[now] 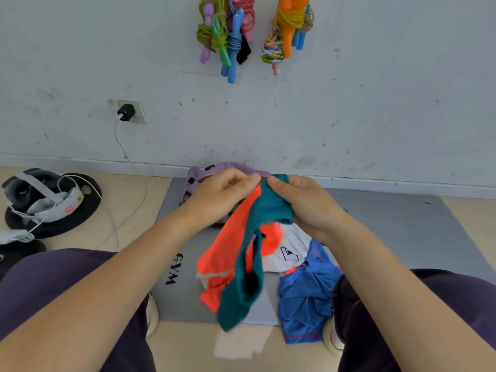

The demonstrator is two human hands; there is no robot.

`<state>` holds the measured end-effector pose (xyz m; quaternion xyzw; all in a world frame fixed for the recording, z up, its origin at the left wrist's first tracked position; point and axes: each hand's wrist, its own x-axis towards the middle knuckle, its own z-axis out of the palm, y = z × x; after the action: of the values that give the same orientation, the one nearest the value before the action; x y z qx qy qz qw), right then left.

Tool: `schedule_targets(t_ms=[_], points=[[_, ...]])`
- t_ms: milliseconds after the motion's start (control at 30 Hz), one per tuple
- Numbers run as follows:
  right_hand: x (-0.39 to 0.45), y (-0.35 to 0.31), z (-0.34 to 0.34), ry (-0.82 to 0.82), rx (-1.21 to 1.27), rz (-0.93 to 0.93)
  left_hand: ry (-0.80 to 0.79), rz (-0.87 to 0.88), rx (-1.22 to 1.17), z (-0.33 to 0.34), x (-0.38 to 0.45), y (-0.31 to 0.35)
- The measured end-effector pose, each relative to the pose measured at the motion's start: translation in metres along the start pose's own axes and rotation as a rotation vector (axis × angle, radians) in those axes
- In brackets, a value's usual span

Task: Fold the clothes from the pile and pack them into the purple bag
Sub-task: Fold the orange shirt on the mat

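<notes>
A teal garment (249,267) hangs in the air over the grey mat (402,237). My left hand (222,194) and my right hand (306,205) both pinch its top edge, close together. Under it lies the pile: an orange garment (225,253), a white one with a label (290,251) and a crumpled blue one (306,302). The purple bag (200,183) stands behind my hands against the wall, mostly hidden by them.
A headset with white cables (43,200) lies on a black round pad at the left. A charger (125,111) sits in a wall socket, its cable running down to the floor. Bundled skipping ropes (228,36) hang on the wall. My knees flank the mat.
</notes>
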<state>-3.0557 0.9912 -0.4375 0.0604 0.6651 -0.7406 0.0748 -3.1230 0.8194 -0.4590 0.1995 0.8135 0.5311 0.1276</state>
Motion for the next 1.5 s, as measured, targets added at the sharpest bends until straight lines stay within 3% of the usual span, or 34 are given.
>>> schedule_targets(t_ms=[100, 233, 367, 467, 567, 633, 733, 833, 967, 1100, 1167, 1300, 1400, 1500], points=[[0.002, -0.001, -0.001, 0.021, 0.158, 0.008, -0.166, 0.074, -0.063, 0.01, -0.012, 0.004], [0.004, 0.003, 0.002, -0.004, 0.225, -0.018, 0.078, 0.203, -0.097, 0.021, -0.012, -0.001], [0.002, 0.001, 0.0, -0.022, 0.174, -0.001, 0.106, 0.202, -0.112, 0.013, -0.005, 0.0], [-0.002, -0.005, -0.001, 0.034, -0.144, 0.029, 0.084, 0.159, -0.096, 0.01, -0.005, 0.001], [-0.003, -0.011, -0.009, 0.267, -0.532, -0.176, -0.045, 0.096, -0.218, 0.005, -0.007, 0.003], [-0.007, -0.013, -0.013, 0.138, -0.562, -0.279, -0.157, 0.074, -0.309, 0.0, -0.01, 0.007], [-0.009, -0.006, -0.006, -0.187, -0.477, -0.175, -0.285, 0.031, -0.402, -0.005, -0.011, 0.008], [-0.008, -0.003, -0.002, -0.213, -0.517, -0.134, -0.342, 0.004, -0.349, -0.006, -0.012, 0.006], [-0.007, -0.005, -0.011, -0.124, -0.352, -0.08, -0.341, -0.035, -0.296, -0.009, -0.01, 0.001], [0.001, -0.004, -0.027, 0.167, -0.061, -0.139, -0.571, -0.161, -0.2, -0.025, -0.006, -0.017], [0.005, -0.002, -0.037, 0.24, 0.028, -0.131, -0.603, -0.227, -0.092, -0.022, -0.004, -0.032], [0.005, 0.002, -0.06, 0.209, 0.024, -0.1, -0.432, -0.201, -0.2, -0.012, 0.0, -0.048], [0.0, 0.0, -0.072, 0.133, -0.078, -0.098, -0.136, -0.137, -0.404, -0.021, 0.002, -0.039], [-0.005, -0.007, -0.08, 0.155, -0.136, -0.133, 0.042, -0.078, -0.5, -0.039, 0.002, -0.025]])
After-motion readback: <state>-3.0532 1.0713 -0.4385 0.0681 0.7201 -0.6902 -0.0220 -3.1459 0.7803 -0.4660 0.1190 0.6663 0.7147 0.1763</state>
